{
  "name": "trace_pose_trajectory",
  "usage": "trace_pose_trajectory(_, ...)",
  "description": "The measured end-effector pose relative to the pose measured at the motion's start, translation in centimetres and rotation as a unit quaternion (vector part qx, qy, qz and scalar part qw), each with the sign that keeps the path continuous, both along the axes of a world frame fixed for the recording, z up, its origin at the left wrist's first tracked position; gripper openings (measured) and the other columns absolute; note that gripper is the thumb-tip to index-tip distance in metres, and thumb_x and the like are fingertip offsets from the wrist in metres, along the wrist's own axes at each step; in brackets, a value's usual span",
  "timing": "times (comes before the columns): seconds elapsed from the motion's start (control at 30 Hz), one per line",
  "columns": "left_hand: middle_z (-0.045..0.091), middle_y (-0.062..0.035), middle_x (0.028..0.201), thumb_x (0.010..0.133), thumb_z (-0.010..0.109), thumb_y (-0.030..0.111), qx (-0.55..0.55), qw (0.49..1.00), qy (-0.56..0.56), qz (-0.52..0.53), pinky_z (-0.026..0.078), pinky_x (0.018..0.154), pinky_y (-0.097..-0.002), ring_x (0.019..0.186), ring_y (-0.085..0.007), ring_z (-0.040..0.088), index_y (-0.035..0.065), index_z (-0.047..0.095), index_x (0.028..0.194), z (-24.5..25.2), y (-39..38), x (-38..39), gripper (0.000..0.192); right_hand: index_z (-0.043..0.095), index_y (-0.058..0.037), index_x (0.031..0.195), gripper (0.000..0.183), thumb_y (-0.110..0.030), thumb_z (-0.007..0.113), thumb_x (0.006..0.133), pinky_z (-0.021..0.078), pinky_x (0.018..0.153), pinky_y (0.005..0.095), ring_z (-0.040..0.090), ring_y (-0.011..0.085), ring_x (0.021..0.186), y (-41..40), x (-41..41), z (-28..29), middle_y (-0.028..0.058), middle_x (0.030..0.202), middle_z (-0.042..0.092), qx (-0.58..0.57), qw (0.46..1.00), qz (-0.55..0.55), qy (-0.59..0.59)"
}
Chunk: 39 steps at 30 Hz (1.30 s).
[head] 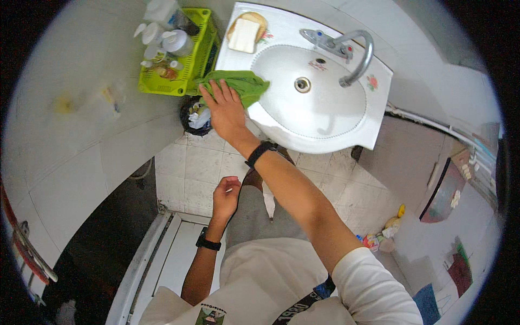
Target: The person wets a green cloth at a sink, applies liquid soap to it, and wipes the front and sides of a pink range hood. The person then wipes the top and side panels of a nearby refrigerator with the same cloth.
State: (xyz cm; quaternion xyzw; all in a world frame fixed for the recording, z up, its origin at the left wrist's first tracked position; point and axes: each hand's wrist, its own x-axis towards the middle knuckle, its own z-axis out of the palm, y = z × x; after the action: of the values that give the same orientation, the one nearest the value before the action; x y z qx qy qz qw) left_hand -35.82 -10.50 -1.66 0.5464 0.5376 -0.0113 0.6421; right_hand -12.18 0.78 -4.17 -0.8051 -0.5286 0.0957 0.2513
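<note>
My right hand [226, 111] presses a crumpled green cloth [252, 87] with its fingers spread over it. The cloth lies on the left rim of a white ceramic washbasin [239, 61] and laps over the edge of the bowl. Part of it is hidden under the fingers, and the thumb is out of sight. My left hand [226, 199] hangs empty below the basin, near my leg, its fingers loosely curled with a small gap to the thumb. At the basin's back left corner, a white bar [243, 35], perhaps soap, sits on a round tan dish [257, 19].
A chrome faucet [361, 53] arches over the drain [302, 85]. Left of the basin, a lime-green plastic basket [162, 87] holds several bottles. Under it stands a black-lined waste bin [187, 118]. Soft toys or colourful bundles [382, 235] lie on the tiled floor [203, 162] at right.
</note>
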Motion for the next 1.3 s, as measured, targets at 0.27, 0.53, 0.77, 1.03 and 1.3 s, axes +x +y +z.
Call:
trace_pose_trajectory(0.27,0.073,-0.0054,0.109,0.102,0.069,0.012,-0.03,0.999,-0.038,-0.01,0.055,0.091,-0.031,0.103,-0.0152,0.068,0.003,0.067,0.119,-0.7,0.0,2.6,0.019,0.073,-0.0015,0.107,0.025,-0.012,0.067,0.085,0.0556,0.088,0.0551,0.07,0.0424,0.096,-19.7,7.4,-0.2,0.0214,0.101,0.073,-0.159,0.979,-0.114,0.051)
trace_pose_trajectory(0.53,0.073,-0.005,0.108,0.102,0.066,0.008,-0.028,0.999,-0.032,-0.009,0.055,0.093,-0.0314,0.104,-0.0147,0.068,0.0032,0.067,0.119,1.0,-0.5,1.4,0.018,0.078,-0.0009,0.099,0.042,-0.032,0.05,0.099,0.0585,0.088,0.0552,0.072,0.0415,0.104,-21.4,14.2,-3.1,0.0264,0.108,0.074,-0.408,0.909,-0.081,0.013)
trace_pose_trajectory(0.77,0.073,-0.0067,0.11,0.103,0.066,0.003,-0.041,0.999,-0.011,0.0,0.053,0.098,-0.0303,0.105,-0.0147,0.068,0.0013,0.067,0.12,1.0,-2.0,1.9,0.017,0.053,-0.0096,0.155,0.062,-0.048,0.038,0.108,0.0399,0.119,0.0483,0.053,0.0425,0.14,-8.1,8.4,-3.7,0.0217,0.155,0.054,-0.144,0.907,-0.238,0.315)
trace_pose_trajectory(1.03,0.073,-0.0063,0.107,0.102,0.069,0.009,-0.025,0.996,-0.023,-0.088,0.054,0.093,-0.0303,0.101,-0.0148,0.068,0.0018,0.067,0.118,2.1,-3.5,7.7,0.018,0.067,-0.017,0.144,0.053,-0.046,0.044,0.106,0.0214,0.125,0.0641,0.035,0.0565,0.149,-26.1,16.7,1.2,0.0251,0.16,0.048,-0.432,0.899,-0.057,0.043)
trace_pose_trajectory(1.3,0.071,-0.0052,0.112,0.103,0.068,0.009,0.006,0.991,-0.092,-0.096,0.051,0.089,-0.0274,0.099,-0.0124,0.065,0.0003,0.064,0.123,6.2,-3.6,17.0,0.022,0.078,0.0011,0.108,0.026,-0.012,0.065,0.091,0.0542,0.09,0.0569,0.062,0.0451,0.119,-30.8,17.7,2.9,0.026,0.122,0.069,-0.302,0.952,-0.042,-0.031)
